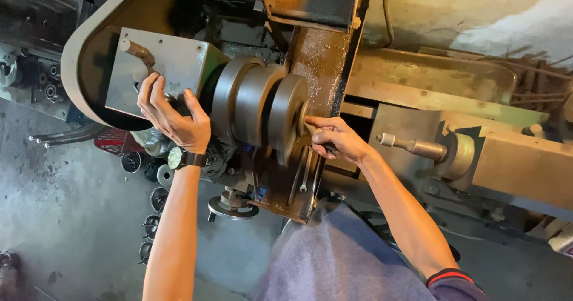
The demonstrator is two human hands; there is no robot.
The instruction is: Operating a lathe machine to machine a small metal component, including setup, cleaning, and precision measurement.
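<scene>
Left hand point(173, 119): fingers spread, resting on the grey housing point(179, 62), gripping nothing.
Right hand point(337, 140): fingers closed on a small tool point(310, 129), tip at the face of the stepped metal disc point(286, 119).
Hazard: a slipping tool could drive fingertips into the disc edge.
Hazard: the wristwatch point(177, 157) may snag nearby parts.

Three grey stepped discs point(256, 107) sat side by side on one spindle, the landmark here. Left of them was one grey metal box point(164, 68) with one stubby lever point(138, 50). Right of them rose one rusty upright column point(319, 62), and beyond it one cylindrical shaft point(412, 147). Two hands were counted: the left hand point(170, 116) on the box, the right hand point(337, 140) at the outermost disc (one wristwatch point(179, 157) between them). Below the discs hung one spanner point(305, 175); several round metal parts point(156, 187) lay lower left.
</scene>
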